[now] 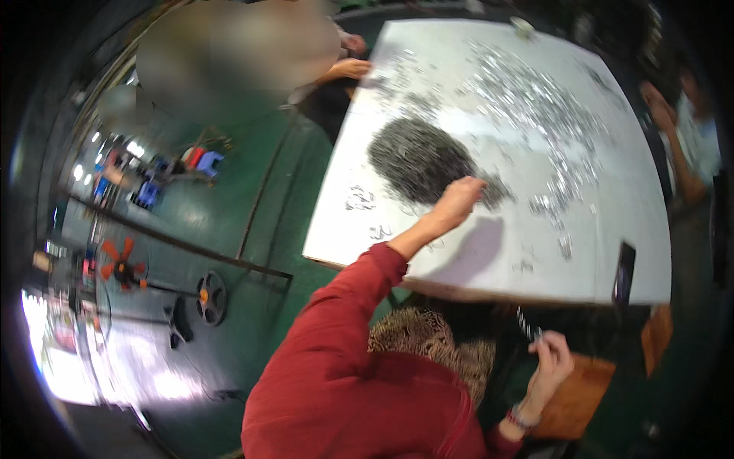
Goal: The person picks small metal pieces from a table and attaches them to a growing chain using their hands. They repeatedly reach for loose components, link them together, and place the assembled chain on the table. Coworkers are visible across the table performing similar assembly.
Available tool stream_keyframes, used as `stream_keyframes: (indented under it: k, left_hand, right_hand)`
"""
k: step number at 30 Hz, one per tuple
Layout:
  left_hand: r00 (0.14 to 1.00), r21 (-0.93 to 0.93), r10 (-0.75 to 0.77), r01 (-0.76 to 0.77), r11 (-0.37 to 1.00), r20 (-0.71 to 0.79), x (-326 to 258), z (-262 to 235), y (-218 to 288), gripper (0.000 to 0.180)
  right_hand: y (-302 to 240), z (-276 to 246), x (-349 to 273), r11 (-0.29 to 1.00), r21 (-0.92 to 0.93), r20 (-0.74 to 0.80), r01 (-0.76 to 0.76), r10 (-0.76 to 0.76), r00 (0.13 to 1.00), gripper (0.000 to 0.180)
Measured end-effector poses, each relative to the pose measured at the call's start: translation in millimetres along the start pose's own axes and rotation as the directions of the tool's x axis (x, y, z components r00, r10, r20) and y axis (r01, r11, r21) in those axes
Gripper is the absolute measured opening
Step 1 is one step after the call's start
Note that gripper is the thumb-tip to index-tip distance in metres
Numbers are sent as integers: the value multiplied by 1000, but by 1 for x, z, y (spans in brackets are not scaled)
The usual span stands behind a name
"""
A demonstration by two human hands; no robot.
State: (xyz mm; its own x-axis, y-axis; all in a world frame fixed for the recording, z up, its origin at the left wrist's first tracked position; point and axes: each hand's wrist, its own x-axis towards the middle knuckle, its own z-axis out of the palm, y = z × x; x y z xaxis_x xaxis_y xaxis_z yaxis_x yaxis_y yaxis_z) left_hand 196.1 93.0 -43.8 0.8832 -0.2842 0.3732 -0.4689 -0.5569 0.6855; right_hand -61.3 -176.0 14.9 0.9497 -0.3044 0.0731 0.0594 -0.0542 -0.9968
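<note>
White tabletop [612, 252] fills the upper right of the view, its near edge running just above your lap and its left edge dropping to the green floor [252, 206]. Your left hand [457, 200], at the end of a red sleeve [344, 306], reaches over the near edge and rests with fingers curled at the lower right rim of a dark heap of small metal pieces [417, 157]; whether it grips any of them cannot be told. Your right hand [549, 359] hangs below the table edge, closed on a short stack of metal pieces [527, 323] that sticks up from the fist. A looser, brighter scatter of pieces [535, 99] spreads across the far and right parts of the table, while a bare strip lies along the near edge between your left hand and a dark phone-like slab [624, 273] at the near right edge. A brown stool [581, 398] sits below your right hand.

Another person's hands [350, 67] touch the far left corner of the table; a further person [688, 138] sits at the right side, largely cut off by the dark rim. The single pieces are too small and blurred to tell their shape. An orange fan [121, 264] stands on the floor well to the left.
</note>
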Motion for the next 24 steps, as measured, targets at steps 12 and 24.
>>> stream_keyframes:
  k: [12, 24]
  left_hand:
    - [855, -742, 29, 433, 511, 518, -103, 45, 168, 13]
    - [964, -548, 86, 67, 833, 250, -113, 48, 169, 12]
  right_hand:
    - [11, 13, -11, 940, 323, -59, -113, 139, 989, 11]
    - [8, 29, -11, 999, 11, -86, 37, -36, 996, 12]
